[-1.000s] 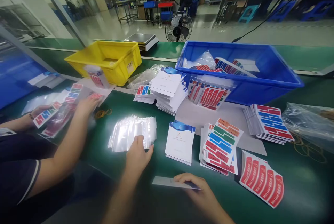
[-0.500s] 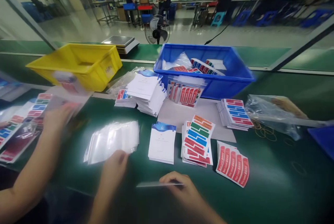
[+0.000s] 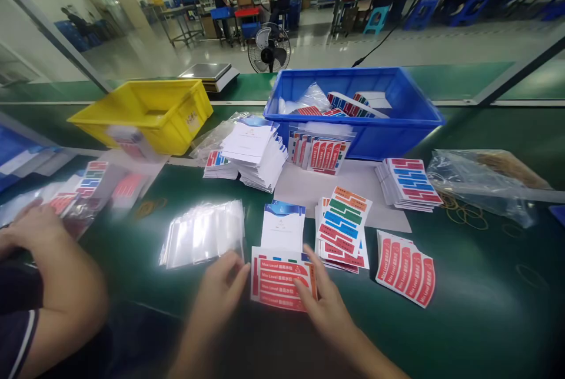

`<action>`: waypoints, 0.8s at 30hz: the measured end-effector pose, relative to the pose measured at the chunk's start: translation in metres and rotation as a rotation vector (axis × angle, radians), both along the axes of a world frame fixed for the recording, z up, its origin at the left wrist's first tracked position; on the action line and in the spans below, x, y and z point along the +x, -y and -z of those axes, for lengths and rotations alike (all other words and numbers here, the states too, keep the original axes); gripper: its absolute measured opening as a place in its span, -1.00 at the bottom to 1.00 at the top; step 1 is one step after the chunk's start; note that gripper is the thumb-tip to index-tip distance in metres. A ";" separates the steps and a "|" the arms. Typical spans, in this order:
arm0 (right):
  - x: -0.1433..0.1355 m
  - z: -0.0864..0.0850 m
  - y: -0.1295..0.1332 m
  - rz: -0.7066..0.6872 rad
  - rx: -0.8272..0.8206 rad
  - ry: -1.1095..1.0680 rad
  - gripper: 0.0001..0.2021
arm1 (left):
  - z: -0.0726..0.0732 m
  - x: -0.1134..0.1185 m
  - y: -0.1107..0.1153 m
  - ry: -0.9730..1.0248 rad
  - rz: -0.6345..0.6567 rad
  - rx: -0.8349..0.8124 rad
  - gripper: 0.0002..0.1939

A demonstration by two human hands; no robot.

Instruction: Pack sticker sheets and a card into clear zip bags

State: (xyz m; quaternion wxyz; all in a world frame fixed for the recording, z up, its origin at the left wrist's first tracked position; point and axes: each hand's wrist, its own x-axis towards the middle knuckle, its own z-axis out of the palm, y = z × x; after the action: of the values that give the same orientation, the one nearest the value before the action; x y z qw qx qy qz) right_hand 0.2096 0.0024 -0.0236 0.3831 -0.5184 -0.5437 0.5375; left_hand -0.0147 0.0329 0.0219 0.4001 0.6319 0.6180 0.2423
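Observation:
My right hand (image 3: 326,293) grips the right side of a small stack of sheets, with a red-striped label sheet (image 3: 278,285) on top. The thumb lies across its face. My left hand (image 3: 220,288), slightly blurred, is just left of that stack, its thumb and index finger apart with nothing seen between them. Beyond it lies a pile of clear plastic bags (image 3: 203,235). Behind the held sheets is a stack of white leaflets with a blue top (image 3: 282,226). To the right are multicoloured label sheets (image 3: 344,223) and more red label sheets (image 3: 406,267).
A yellow bin (image 3: 145,114) and a blue bin (image 3: 353,132) stand at the back. Before them are a tall leaflet stack (image 3: 251,146) and filled bags (image 3: 322,152). Rubber bands (image 3: 463,211) lie at right. A co-worker's arm (image 3: 66,273) works at left.
My right hand has turned the sheets from edge-on to face-up, and they now cover the leaflet stack's lower edge. My left hand has moved right, off the plastic bags. The co-worker's arm has drawn back.

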 end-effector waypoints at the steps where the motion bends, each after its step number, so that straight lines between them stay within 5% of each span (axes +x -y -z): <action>1: -0.002 -0.003 -0.003 -0.046 0.050 0.056 -0.59 | -0.002 0.008 0.004 0.010 0.064 0.011 -0.70; 7: -0.011 -0.012 -0.015 -0.222 0.138 0.068 -0.77 | -0.002 0.047 0.020 0.003 0.279 0.010 -0.75; 16: -0.010 -0.011 -0.010 -0.194 0.183 0.202 -0.76 | 0.016 0.052 0.028 -0.056 0.117 0.058 -0.79; 19: -0.013 -0.012 -0.010 -0.221 0.230 0.236 -0.74 | 0.019 0.051 0.032 -0.065 0.154 0.090 -0.81; 24: -0.018 -0.006 -0.006 -0.203 0.256 0.260 -0.74 | 0.028 0.052 0.035 -0.283 0.103 0.365 -0.81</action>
State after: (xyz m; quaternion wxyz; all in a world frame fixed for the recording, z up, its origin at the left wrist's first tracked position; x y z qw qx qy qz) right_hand 0.1913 0.0086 -0.0179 0.3162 -0.4731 -0.7018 0.4285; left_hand 0.0376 -0.0020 -0.0061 0.2003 0.7522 0.5808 0.2381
